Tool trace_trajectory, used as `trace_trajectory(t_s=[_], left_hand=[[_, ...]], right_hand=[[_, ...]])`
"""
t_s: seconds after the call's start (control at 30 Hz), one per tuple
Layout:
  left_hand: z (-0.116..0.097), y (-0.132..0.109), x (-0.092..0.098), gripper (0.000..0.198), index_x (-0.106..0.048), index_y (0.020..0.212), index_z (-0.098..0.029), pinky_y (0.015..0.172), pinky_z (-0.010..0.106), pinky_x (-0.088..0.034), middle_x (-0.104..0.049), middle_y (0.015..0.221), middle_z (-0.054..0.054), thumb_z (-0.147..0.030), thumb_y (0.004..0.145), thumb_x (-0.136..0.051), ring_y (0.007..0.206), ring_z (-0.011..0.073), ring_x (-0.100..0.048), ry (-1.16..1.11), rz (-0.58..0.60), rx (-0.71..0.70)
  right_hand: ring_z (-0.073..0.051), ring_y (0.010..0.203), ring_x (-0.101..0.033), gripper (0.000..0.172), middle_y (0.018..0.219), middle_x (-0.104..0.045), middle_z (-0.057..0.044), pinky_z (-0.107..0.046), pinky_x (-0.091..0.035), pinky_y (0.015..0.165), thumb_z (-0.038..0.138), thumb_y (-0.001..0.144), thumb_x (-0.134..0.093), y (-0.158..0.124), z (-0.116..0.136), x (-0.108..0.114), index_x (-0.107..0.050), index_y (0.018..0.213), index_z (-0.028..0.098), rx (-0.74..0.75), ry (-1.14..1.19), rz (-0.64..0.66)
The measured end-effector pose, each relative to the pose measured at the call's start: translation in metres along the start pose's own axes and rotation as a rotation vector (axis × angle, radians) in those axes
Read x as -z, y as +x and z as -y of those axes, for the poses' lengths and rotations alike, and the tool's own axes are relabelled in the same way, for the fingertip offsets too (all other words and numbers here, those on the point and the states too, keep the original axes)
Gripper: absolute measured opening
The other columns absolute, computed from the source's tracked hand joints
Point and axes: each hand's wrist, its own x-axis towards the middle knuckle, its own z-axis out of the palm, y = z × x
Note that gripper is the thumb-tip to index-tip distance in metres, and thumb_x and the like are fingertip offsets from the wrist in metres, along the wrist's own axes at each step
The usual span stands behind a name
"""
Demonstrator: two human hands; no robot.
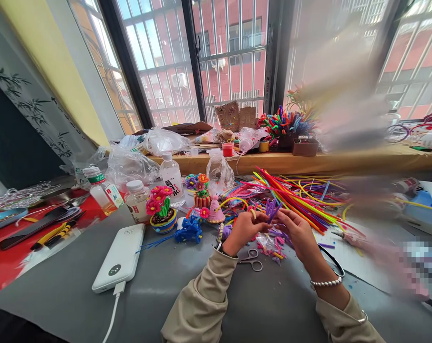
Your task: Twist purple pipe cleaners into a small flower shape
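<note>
Several purple pipe cleaner pieces (272,209) stand up between my two hands, above the middle of the grey table. The fingers of my left hand (245,228) pinch them from the left. From the right, the fingertips of my right hand (297,233) are closed on the same purple bunch. Just below lie cut pink and purple scraps (272,247), partly hidden by my hands. Small scissors (253,260) rest on the table beside my left wrist. A pink cone-shaped figure (216,211) stands left of my hands.
Long coloured pipe cleaners (294,200) spread behind my hands. To the left are a pink flower pot (163,216), a blue pipe cleaner piece (188,230), bottles (172,178) and a white power bank (120,257) with its cable. A hot glue gun (376,252) lies right, partly blurred.
</note>
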Motion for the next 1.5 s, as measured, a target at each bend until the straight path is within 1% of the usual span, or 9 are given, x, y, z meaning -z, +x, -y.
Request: trace_trajectory(t_s=[0.3,0.43,0.6,0.73,0.83,0.93,1.1,1.3,1.5], left_hand=[[0.008,0.0,0.004,0.023,-0.061,0.076,-0.014,0.055,0.022,-0.044,-0.06,0.061,0.001,-0.032,0.062,-0.061,0.058,0.0138,-0.057,0.16,0.099,-0.038],[0.007,-0.001,0.004,0.026,-0.06,0.077,-0.014,0.054,0.023,-0.043,-0.06,0.059,0.002,-0.036,0.063,-0.061,0.057,0.0143,-0.057,0.165,0.173,-0.028],[0.001,-0.002,0.004,0.02,-0.059,0.069,-0.015,0.055,0.023,-0.045,-0.06,0.059,0.001,-0.032,0.061,-0.062,0.059,0.0156,-0.059,0.121,0.156,-0.01],[0.0,0.0,0.008,0.017,-0.059,0.067,-0.015,0.054,0.024,-0.045,-0.06,0.058,0.002,-0.031,0.061,-0.062,0.058,0.016,-0.059,0.173,-0.012,-0.031],[0.0,0.003,0.012,0.015,-0.058,0.068,-0.015,0.056,0.025,-0.047,-0.061,0.061,0.002,-0.027,0.061,-0.062,0.06,0.0162,-0.061,0.147,-0.217,-0.044],[-0.001,0.004,0.014,0.01,-0.057,0.065,-0.016,0.057,0.025,-0.048,-0.061,0.062,0.002,-0.022,0.061,-0.062,0.06,0.0159,-0.061,0.154,-0.359,-0.057],[0.002,0.006,0.014,0.008,-0.057,0.068,-0.015,0.057,0.026,-0.049,-0.062,0.063,0.002,-0.018,0.062,-0.06,0.059,0.0155,-0.062,0.137,-0.45,-0.055],[0.002,0.006,0.018,0.01,-0.055,0.07,-0.014,0.061,0.027,-0.049,-0.062,0.066,0.003,-0.023,0.066,-0.059,0.062,0.016,-0.063,0.109,-0.565,-0.129],[0.004,0.008,0.018,0.022,-0.053,0.08,-0.014,0.064,0.029,-0.049,-0.062,0.07,0.005,-0.02,0.062,-0.063,0.067,0.0164,-0.062,0.077,-0.514,-0.076]], right_hand=[[-0.011,0.049,-0.047,0.025,0.054,-0.055,0.001,-0.024,-0.04,0.049,0.04,0.055,-0.069,-0.001,-0.001,0.0,-0.061,0.062,0.016,0.059,-0.18,0.045],[-0.011,0.051,-0.049,0.024,0.055,-0.056,0.001,-0.024,-0.041,0.05,0.04,0.055,-0.069,-0.001,-0.001,0.0,-0.062,0.06,0.017,0.01,-0.109,0.061],[-0.011,0.055,-0.051,0.024,0.059,-0.059,0.0,-0.024,-0.042,0.054,0.039,0.054,-0.07,-0.001,0.0,-0.002,-0.065,0.062,0.017,-0.013,-0.097,0.091],[-0.014,0.057,-0.053,0.029,0.062,-0.061,-0.001,-0.028,-0.042,0.057,0.044,0.06,-0.064,0.005,-0.002,0.001,-0.066,0.072,0.018,0.081,-0.235,0.094],[-0.016,0.057,-0.052,0.024,0.062,-0.06,-0.002,-0.029,-0.04,0.057,0.041,0.066,-0.059,0.011,-0.005,0.005,-0.066,0.071,0.019,0.282,-0.608,0.047],[-0.018,0.065,-0.053,0.012,0.068,-0.059,-0.005,-0.03,-0.038,0.063,0.029,0.067,-0.058,0.014,-0.011,0.006,-0.066,0.063,0.02,0.451,-1.053,0.11],[-0.02,0.078,-0.052,0.009,0.077,-0.058,-0.006,-0.027,-0.037,0.066,0.016,0.067,-0.056,0.014,-0.019,0.001,-0.064,0.067,0.019,0.453,-1.446,0.239],[-0.016,0.069,-0.053,0.014,0.076,-0.055,-0.005,-0.026,-0.039,0.062,0.02,0.074,-0.047,0.017,-0.015,0.006,-0.061,0.072,0.017,0.499,-1.296,0.087],[-0.015,0.062,-0.051,0.015,0.074,-0.055,-0.005,-0.027,-0.04,0.059,0.025,0.075,-0.049,0.016,-0.01,0.01,-0.06,0.073,0.016,0.59,-1.078,-0.074]])
